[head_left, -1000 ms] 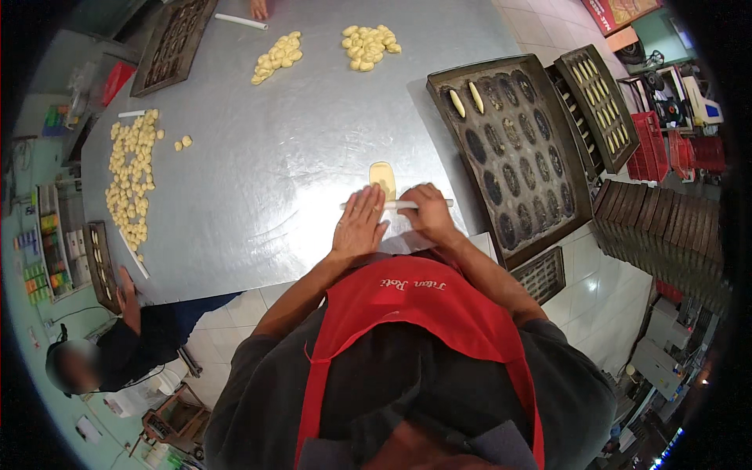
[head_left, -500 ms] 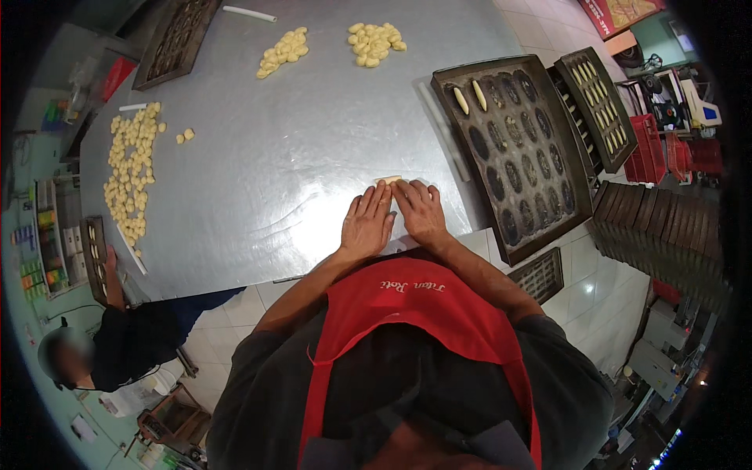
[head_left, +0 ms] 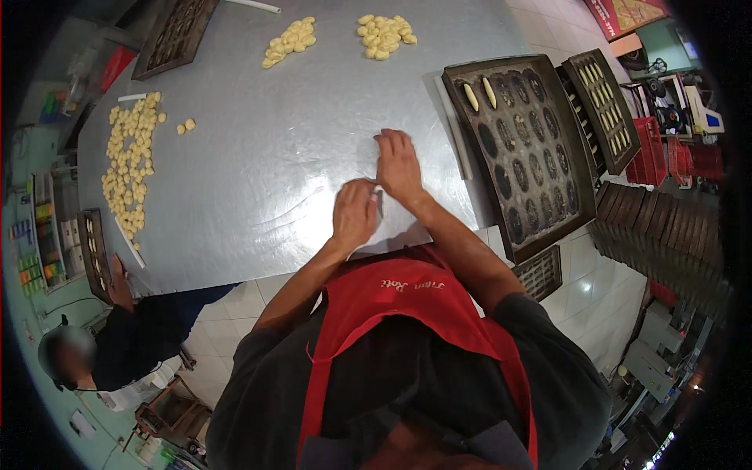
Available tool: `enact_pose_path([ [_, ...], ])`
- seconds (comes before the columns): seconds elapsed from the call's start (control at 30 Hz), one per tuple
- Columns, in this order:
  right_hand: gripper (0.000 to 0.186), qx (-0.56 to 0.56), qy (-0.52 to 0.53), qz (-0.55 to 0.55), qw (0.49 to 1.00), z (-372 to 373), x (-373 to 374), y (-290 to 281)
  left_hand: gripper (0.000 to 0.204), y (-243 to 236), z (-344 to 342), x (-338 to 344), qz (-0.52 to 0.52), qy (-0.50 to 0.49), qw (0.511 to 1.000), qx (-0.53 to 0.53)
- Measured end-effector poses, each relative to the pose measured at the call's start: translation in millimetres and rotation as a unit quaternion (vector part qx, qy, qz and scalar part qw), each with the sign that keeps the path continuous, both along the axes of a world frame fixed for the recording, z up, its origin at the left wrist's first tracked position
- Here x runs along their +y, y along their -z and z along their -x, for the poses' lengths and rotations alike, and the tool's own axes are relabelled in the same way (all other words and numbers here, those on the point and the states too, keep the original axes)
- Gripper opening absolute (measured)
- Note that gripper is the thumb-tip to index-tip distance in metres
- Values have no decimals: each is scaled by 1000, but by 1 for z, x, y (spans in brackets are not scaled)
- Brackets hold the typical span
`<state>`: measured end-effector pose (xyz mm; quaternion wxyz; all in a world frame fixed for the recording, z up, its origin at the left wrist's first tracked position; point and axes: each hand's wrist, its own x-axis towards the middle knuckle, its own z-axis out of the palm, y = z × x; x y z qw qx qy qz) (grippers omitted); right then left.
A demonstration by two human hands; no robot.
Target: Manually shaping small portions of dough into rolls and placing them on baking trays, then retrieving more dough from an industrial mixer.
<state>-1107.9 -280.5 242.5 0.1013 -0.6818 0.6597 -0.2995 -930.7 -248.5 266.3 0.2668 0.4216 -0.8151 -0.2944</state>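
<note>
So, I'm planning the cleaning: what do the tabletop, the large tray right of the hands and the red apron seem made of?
Tabletop: probably stainless steel; smooth, with bright, blurred reflections.
Large tray: likely metal; dull, dark-stained surface.
Red apron: apparently cloth; matte, softly draping.

red apron (head_left: 395,290), 2 straps (head_left: 312,399), dark short-sleeved shirt (head_left: 262,392), collar (head_left: 325,454) perhaps grey.

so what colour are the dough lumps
The dough lumps are pale yellow, clearest in the head view.
</note>
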Motion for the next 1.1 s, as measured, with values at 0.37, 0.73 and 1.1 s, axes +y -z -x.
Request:
enact_pose_path([
  [0.37,64,50,-32,-57,997,-5,3,-25,45,47,38,-230,84,-101,988,-79],
  [0.73,27,-122,7,-65,990,77,63,-40,36,56,89,-318,-123,-242,962,-4],
  [1.1,22,14,335,34,942,304,-41,-18,18,58,-127,-116,-147,-323,934,29],
])
